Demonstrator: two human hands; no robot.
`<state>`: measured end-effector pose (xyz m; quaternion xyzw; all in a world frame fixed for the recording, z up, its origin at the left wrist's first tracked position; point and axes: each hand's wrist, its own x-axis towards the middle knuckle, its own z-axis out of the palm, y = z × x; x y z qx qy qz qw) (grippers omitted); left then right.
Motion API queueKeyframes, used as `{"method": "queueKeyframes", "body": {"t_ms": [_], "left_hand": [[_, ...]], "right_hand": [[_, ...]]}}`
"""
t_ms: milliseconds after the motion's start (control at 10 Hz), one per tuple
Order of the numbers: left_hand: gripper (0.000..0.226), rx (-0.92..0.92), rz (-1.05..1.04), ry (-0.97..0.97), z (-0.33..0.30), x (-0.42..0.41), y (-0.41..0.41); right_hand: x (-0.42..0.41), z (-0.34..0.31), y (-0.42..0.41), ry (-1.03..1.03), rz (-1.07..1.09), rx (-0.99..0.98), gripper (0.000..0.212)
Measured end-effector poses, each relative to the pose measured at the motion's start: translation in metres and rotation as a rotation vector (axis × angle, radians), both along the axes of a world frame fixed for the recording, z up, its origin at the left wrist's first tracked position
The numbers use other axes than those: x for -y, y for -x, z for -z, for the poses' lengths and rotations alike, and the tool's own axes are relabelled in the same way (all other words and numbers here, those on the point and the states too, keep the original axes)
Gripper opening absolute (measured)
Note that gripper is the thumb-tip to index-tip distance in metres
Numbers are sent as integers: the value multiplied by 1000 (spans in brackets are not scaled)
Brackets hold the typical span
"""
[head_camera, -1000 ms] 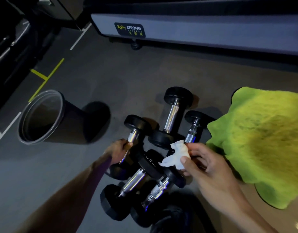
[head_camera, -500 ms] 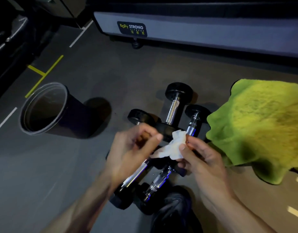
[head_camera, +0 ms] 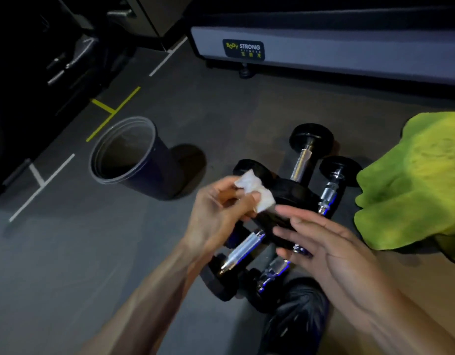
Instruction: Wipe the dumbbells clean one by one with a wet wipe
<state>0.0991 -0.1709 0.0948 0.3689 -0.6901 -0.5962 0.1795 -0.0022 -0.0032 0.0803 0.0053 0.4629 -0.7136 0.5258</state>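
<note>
Wipe in the left hand, above the dumbbell pile

Left hand (head_camera: 216,213) pinches the crumpled wet wipe (head_camera: 254,194) in curled fingers over the dumbbells (head_camera: 302,162) heaped on the floor; right hand (head_camera: 331,249) hovers beside it, fingers straight and loosely spread, holding nothing.

The wipe (head_camera: 252,187) in my left hand (head_camera: 216,213) is white, crumpled, soft-looking cloth or paper (I can't tell which). The dumbbells (head_camera: 302,163) have shiny chrome handles and matt black heads. The green towel (head_camera: 411,185) looks fuzzy; the bin (head_camera: 157,172) is smooth dark plastic.
</note>
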Motion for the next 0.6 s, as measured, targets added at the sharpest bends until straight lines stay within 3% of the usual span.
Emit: {"method": "queueKeyframes", "body": {"t_ms": [200,400,500,600], "left_hand": [[17,112,-409,210,-13,129,-59],[6,286,-662,181,-47,260,-96],[45,392,-617,166,-45,284,-98],[33,487,-428,354,-33,262,-84]], "right_hand": [[5,-6,-8,-42,8,47,35],[22,-19,-12,-28,-12,85,33],[23,-23,-7,-25,-12,90,35],[19,-30,6,-3,27,105,32]]}}
